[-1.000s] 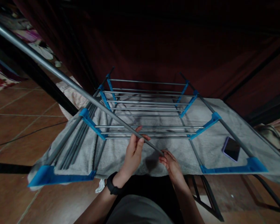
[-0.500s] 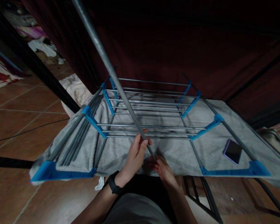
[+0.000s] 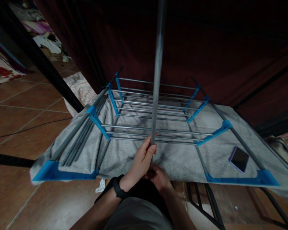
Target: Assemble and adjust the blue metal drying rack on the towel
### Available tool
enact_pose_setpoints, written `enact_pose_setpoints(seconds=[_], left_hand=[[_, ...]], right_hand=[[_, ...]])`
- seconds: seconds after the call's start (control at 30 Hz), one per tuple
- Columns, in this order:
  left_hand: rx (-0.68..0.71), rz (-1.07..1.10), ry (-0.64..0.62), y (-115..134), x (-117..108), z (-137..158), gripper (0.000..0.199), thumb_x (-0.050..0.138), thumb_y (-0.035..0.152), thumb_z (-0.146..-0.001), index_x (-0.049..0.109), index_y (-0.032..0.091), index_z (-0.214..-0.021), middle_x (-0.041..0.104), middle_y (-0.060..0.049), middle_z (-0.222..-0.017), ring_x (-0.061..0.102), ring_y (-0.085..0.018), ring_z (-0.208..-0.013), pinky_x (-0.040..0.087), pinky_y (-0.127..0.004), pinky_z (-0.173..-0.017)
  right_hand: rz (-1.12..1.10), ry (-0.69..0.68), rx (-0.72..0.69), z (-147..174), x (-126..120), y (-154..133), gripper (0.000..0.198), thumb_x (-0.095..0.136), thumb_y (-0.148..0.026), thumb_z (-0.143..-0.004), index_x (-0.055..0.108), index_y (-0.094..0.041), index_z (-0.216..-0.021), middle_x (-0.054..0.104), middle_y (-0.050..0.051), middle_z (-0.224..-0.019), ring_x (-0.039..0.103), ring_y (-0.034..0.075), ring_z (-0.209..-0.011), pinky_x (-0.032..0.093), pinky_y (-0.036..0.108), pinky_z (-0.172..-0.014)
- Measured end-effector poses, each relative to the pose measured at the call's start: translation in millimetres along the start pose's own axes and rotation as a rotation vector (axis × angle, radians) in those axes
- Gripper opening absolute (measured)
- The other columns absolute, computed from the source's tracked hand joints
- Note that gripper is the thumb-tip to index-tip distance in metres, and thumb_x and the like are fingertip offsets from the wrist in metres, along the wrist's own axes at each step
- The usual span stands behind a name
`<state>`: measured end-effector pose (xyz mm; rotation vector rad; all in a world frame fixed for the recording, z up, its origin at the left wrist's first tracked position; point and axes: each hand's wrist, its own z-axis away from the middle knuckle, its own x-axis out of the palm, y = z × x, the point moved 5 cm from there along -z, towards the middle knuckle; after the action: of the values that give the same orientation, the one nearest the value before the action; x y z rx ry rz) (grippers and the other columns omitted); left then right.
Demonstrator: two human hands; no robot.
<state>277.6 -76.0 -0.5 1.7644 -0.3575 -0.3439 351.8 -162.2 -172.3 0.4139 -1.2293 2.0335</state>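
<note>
The grey metal rack with blue plastic brackets (image 3: 132, 127) spans the middle of the frame, on a grey fleecy cloth (image 3: 182, 163). In front of it, the long, straight grey metal tube (image 3: 157, 76) runs from lower centre out of the top edge. The left hand (image 3: 142, 156) has its fingers wrapped around the tube, thumb along the near side; the right hand (image 3: 159, 179) curls at the lower end, too shadowed to tell how tightly its grip closes.

Handling it well probably means letting the left hand bear the weight, keeping the lower end steady with the right, and turning slowly so that the long upper part clears the rack.

Half a second ago the tube slanted to the upper left; now it stands nearly vertical in the frame, its lower end further down and left.
</note>
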Motion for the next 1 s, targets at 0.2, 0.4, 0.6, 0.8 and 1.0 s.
enact_pose_setpoints(seconds=[0.2,0.4,0.6,0.8,1.0], left_hand=[[-0.007,-0.004,-0.017,5.0,1.5,0.8,0.047,0.045,0.041,-0.103,0.055,0.019,-0.143,0.051,0.003,-0.077,0.050,-0.014,-0.073,0.046,-0.028,-0.075],[-0.018,-0.025,-0.013,-1.6,1.2,3.6,0.050,0.045,0.046,-0.103,0.056,0.018,-0.143,0.059,-0.001,-0.083,0.054,-0.015,-0.078,0.049,-0.029,-0.076],[0.045,-0.110,-0.029,-7.2,0.9,4.6,0.048,0.044,0.049,-0.103,0.063,0.021,-0.137,0.067,-0.005,-0.087,0.063,-0.020,-0.092,0.053,-0.035,-0.088],[0.113,-0.210,-0.081,-7.4,-0.8,3.8,0.040,0.044,0.040,-0.104,0.064,0.024,-0.135,0.074,-0.009,-0.115,0.065,-0.022,-0.115,0.051,-0.039,-0.102],[0.227,-0.395,-0.149,-9.9,-2.7,3.5,0.036,0.045,0.033,-0.104,0.065,0.024,-0.133,0.074,-0.010,-0.120,0.067,-0.021,-0.111,0.053,-0.037,-0.098]], right_hand=[[0.027,-0.009,0.055,2.6,7.2,3.4,0.036,0.083,-0.053,-0.071,0.073,-0.025,-0.090,0.075,0.003,-0.089,0.066,0.017,-0.073,0.056,0.032,-0.068],[0.077,-0.005,0.049,3.1,4.5,0.7,0.042,0.085,-0.055,-0.070,0.073,-0.023,-0.094,0.074,0.002,-0.088,0.067,0.018,-0.074,0.054,0.032,-0.066],[0.109,-0.039,-0.016,2.4,0.5,-7.5,0.037,0.084,-0.054,-0.072,0.074,-0.024,-0.093,0.076,0.003,-0.093,0.066,0.017,-0.076,0.053,0.031,-0.069],[0.162,-0.008,-0.107,4.2,-3.8,-18.3,0.033,0.080,-0.054,-0.077,0.074,-0.025,-0.091,0.075,0.003,-0.094,0.066,0.017,-0.077,0.053,0.031,-0.071],[0.179,0.047,-0.204,11.1,-4.1,-43.9,0.023,0.079,-0.045,-0.079,0.075,-0.027,-0.093,0.075,0.004,-0.096,0.068,0.020,-0.082,0.054,0.034,-0.077]])
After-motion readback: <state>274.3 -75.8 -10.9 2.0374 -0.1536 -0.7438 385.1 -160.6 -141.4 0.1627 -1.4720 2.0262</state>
